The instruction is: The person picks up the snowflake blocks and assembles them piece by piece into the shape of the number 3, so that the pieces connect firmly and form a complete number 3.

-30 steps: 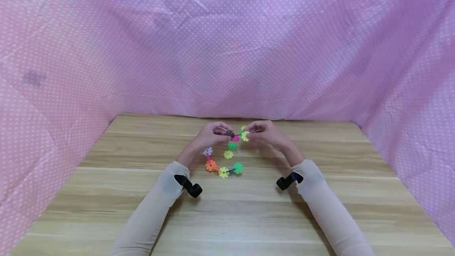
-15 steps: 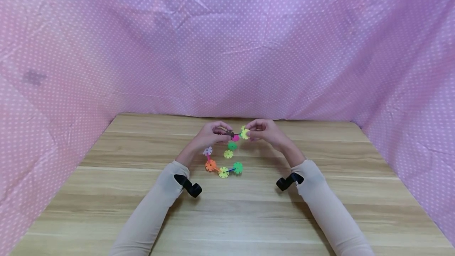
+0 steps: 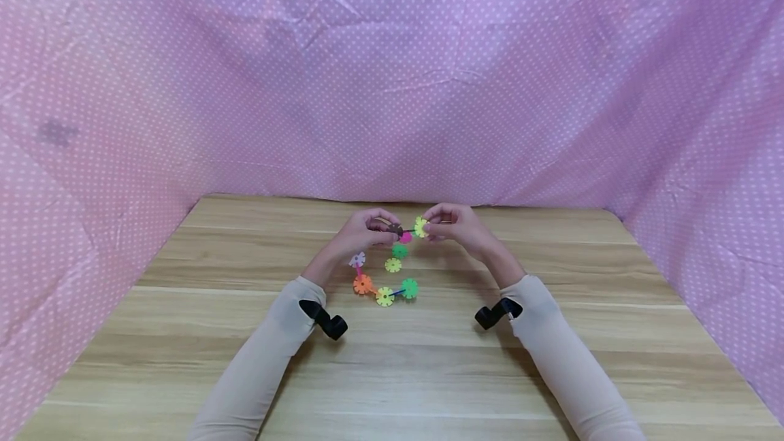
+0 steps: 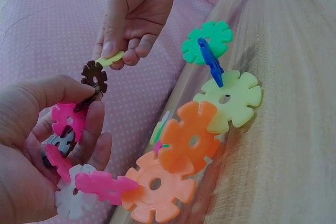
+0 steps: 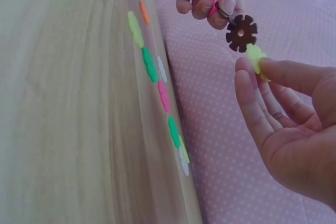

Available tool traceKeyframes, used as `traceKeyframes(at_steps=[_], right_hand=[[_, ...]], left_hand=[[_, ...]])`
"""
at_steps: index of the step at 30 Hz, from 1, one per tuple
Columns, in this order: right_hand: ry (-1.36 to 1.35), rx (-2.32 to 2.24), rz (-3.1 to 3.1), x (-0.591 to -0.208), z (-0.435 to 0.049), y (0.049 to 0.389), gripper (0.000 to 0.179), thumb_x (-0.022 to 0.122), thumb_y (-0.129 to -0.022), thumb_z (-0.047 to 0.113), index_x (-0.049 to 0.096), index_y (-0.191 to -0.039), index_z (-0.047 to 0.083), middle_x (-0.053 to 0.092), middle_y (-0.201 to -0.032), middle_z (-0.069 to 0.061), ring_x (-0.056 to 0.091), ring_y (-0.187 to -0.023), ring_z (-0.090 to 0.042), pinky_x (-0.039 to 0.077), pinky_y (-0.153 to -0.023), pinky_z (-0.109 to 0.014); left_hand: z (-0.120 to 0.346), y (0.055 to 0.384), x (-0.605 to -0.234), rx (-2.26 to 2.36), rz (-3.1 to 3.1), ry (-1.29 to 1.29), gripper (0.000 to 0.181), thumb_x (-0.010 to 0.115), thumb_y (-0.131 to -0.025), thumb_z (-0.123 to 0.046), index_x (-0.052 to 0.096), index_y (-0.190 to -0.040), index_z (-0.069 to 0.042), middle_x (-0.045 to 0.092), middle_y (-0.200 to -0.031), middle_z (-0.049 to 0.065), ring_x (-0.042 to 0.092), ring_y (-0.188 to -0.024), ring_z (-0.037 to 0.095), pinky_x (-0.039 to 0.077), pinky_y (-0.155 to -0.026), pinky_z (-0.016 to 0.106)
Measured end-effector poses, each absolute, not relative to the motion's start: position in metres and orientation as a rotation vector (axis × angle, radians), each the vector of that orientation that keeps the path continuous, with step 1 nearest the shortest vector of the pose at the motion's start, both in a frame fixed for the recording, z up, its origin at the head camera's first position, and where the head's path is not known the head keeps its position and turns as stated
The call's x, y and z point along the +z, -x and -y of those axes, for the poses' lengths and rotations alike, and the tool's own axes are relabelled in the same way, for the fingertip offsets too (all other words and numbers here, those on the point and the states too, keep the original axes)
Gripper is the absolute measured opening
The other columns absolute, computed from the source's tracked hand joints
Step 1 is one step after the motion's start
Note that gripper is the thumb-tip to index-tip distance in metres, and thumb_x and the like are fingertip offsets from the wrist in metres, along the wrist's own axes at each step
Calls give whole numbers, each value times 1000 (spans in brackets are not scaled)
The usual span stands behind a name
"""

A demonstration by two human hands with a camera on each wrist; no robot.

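My left hand [image 3: 367,231] pinches the near end of a chain of slotted plastic snowflake discs. A brown disc [image 4: 94,77] juts out past its thumb and index finger. From that hand the chain hangs through pink, white [image 4: 76,192] and orange [image 4: 189,137] discs to a yellow one [image 4: 239,100], a blue one [image 4: 210,61] and a green one [image 4: 207,38]. Between thumb and fingers, my right hand [image 3: 456,229] pinches a loose yellow disc [image 5: 255,59]. Its edge meets the rim of the brown disc in the right wrist view.
Several loose discs lie on the wooden table [image 3: 392,373] beyond the chain, among them a green one [image 3: 400,251], a yellow one [image 3: 393,265] and a pink one [image 5: 163,96]. A pink dotted cloth [image 3: 392,87] hangs behind the table and along both sides.
My right hand has moved slightly up and to the left, bringing the yellow disc with it toward the brown one. The left hand has stayed almost still.
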State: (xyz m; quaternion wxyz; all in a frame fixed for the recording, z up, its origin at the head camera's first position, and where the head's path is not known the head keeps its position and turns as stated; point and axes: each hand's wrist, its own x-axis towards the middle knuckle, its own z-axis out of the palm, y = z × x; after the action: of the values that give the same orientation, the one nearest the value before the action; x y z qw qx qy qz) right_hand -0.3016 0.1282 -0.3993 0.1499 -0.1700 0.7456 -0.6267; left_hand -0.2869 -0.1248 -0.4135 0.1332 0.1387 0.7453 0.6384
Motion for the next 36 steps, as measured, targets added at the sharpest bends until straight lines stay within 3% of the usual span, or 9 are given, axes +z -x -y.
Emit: traceKeyframes(at_steps=[2, 10, 17, 23, 28, 36], right_hand=[[488, -1812, -2136, -399, -128, 301, 26, 68, -94, 0, 60, -117, -10, 69, -89, -1, 73, -82, -19, 62, -87, -45], [501, -1831, -2134, -399, -128, 301, 24, 68, -94, -1, 60, -115, -10, 70, -88, -2, 74, -83, -23, 61, -89, -51], [526, -1830, -2117, -401, -126, 302, 26, 67, -94, -2, 59, -117, -12, 70, -89, -2, 73, -80, -19, 64, -80, -37], [524, -1838, -2131, -402, -124, 301, 22, 67, -94, -2, 61, -114, -10, 70, -88, -1, 73, -80, -20, 64, -82, -41], [529, -1854, -2136, -405, -124, 302, 20, 67, -95, -2, 61, -113, -9, 71, -86, 1, 74, -81, -21, 61, -87, -51], [557, -1894, -2116, -406, -122, 302, 21, 68, -93, -4, 61, -111, -13, 73, -83, 2, 74, -75, -14, 64, -82, -44]], left_hand=[[125, 287, -414, 1853, -2160, -404, 32, 71, -90, 0, 64, -121, 1, 72, -99, 9, 71, -88, 18, 56, -99, 56], [124, 287, -412, 1857, -2157, -403, 31, 71, -90, 0, 65, -121, 0, 72, -98, 8, 71, -89, 19, 55, -99, 56], [124, 287, -412, 1849, -2159, -424, 34, 71, -91, -1, 63, -124, 4, 73, -101, 10, 71, -89, 19, 55, -99, 56], [125, 287, -412, 1837, -2170, -440, 32, 71, -92, -4, 64, -123, 1, 71, -102, 10, 70, -93, 23, 56, -99, 55], [126, 286, -412, 1772, -2207, -486, 41, 71, -95, -15, 61, -131, 2, 68, -113, 11, 69, -99, 29, 59, -95, 50], [125, 285, -412, 1758, -2222, -447, 43, 71, -97, -20, 62, -132, 3, 69, -118, 11, 71, -99, 27, 59, -94, 49]])
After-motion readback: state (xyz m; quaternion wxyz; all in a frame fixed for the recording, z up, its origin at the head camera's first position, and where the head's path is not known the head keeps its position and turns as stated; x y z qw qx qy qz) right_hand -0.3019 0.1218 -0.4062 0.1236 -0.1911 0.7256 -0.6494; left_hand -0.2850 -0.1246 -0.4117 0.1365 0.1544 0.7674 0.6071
